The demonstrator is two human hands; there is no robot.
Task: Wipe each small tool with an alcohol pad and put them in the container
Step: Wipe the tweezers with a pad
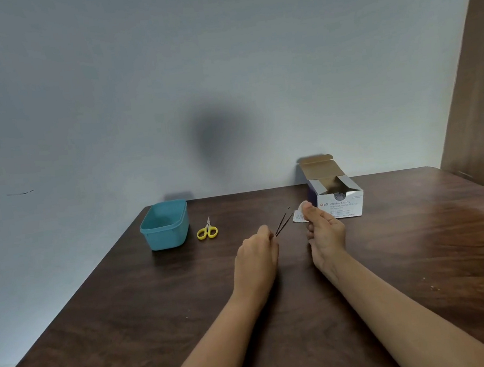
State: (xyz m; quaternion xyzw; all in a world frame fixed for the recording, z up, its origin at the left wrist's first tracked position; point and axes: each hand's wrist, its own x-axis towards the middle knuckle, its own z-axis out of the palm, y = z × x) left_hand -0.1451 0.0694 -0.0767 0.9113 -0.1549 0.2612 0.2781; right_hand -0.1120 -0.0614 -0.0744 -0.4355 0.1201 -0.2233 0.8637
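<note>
The dark brown wood-grain worktop (129, 317) shows a reddish sheen toward three o'clock. At ten o'clock, the teal rectangular plastic container (164, 225) is plain all over. The small yellow-handled scissors (207, 231) have silvery blades. The thin dark metal tweezers (283, 224) look almost black. The small white alcohol pad packet (298, 216) bears faint grey print. At one o'clock, the white cardboard swab box (341, 206) carries bluish lettering and an orange logo, and its flaps are grey-brown inside. The pale blue-grey wall (74, 96) is unpatterned.
</note>
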